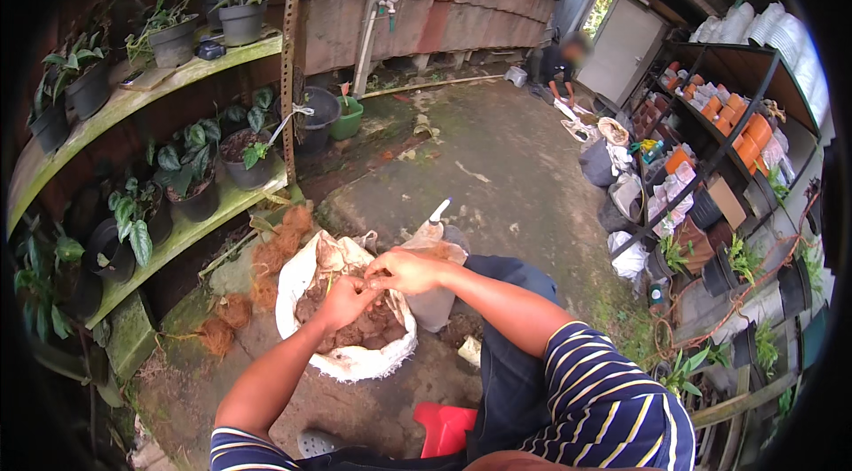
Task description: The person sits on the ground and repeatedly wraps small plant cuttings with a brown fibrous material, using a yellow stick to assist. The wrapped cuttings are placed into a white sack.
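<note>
Before me stands a white woven sack (363, 364) with its rim rolled down, filled with brown soil-like material (359, 331). My left hand (349, 301) and my right hand (405, 271) meet above it with fingertips pinched together. Whatever may be between the fingers is too small or hidden to make out. A thin green leaf tip (329, 282) shows just beyond my left hand. Under my right forearm is a greyish plastic bag (429, 308) holding brown material. Beside it stands a white spray nozzle (439, 210).
Brown coconut-fibre clumps (273, 258) lie left of the sack. A red plastic stool (444, 428) is near my legs. Potted plants fill a mossy shelf (200, 221) at left. At right stands a black rack (705, 105) with orange pots (755, 138). Another person (562, 68) crouches far back.
</note>
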### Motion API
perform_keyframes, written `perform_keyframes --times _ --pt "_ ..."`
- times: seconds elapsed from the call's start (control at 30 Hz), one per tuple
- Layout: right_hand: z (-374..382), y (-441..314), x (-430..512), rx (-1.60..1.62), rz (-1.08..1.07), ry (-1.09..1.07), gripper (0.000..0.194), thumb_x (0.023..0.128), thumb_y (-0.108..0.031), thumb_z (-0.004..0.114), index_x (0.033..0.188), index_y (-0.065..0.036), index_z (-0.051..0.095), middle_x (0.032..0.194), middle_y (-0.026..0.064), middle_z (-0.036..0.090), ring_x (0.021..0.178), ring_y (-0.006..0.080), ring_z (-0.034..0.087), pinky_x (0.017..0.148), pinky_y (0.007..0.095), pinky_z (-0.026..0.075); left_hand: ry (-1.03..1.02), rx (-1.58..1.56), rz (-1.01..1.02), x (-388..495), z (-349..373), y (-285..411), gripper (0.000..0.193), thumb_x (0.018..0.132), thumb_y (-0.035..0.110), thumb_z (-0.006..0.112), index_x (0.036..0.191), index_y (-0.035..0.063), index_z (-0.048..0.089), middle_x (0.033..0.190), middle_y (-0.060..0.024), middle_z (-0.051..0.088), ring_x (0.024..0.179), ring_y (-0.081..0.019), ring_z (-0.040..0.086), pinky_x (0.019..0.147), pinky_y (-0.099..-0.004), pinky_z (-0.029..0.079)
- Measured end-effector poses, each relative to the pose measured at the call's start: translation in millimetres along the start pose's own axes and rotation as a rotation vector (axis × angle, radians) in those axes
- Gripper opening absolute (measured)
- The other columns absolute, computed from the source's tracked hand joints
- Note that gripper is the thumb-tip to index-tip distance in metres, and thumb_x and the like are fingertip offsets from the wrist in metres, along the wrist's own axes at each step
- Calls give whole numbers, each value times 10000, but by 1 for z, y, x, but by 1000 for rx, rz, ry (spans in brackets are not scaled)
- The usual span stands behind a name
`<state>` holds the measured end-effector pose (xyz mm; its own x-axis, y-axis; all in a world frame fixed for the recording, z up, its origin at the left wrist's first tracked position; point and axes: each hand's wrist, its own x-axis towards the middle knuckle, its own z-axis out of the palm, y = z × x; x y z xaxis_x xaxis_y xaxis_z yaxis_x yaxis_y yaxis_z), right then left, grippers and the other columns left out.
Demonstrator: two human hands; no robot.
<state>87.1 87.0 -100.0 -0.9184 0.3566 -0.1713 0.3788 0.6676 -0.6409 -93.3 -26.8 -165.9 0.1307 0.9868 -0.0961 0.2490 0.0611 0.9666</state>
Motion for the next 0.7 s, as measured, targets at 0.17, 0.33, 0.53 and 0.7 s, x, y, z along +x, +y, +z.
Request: perform_keyframes --times 0.17,0.33,0.53,0.7 --pt "-2 -10 1 47 43 83 274 959 -173 692 1204 -53 722 1104 214 746 1064 347 721 932 439 545 16 -15 -60 -1 -12 16 364 973 370 769 902 13 768 740 17 675 670 -67 537 636 -302 454" --pt "5 -5 0 45 -65 141 222 946 -52 642 1155 -6 698 928 157 756 856 266 731 776 401 548 -148 -60 -97 4 -22 10 336 963 383 783 976 48 777 823 24 701 730 -45 557 660 -282 448" --pt "4 -4 5 8 -18 148 178 904 -47 665 1073 2 694 928 174 747 884 294 729 785 416 549 -278 -177 -121 10 -18 -17 387 1028 420 680 1000 39 743 903 -19 719 852 -112 641 806 -308 495" --pt "2 7 4 126 46 155 170 915 -117 718 1045 -8 703 933 156 748 900 270 724 802 412 549 -288 -245 -107 12 -10 -13 415 1065 426 616 965 37 721 891 -21 700 850 -121 628 824 -311 489"
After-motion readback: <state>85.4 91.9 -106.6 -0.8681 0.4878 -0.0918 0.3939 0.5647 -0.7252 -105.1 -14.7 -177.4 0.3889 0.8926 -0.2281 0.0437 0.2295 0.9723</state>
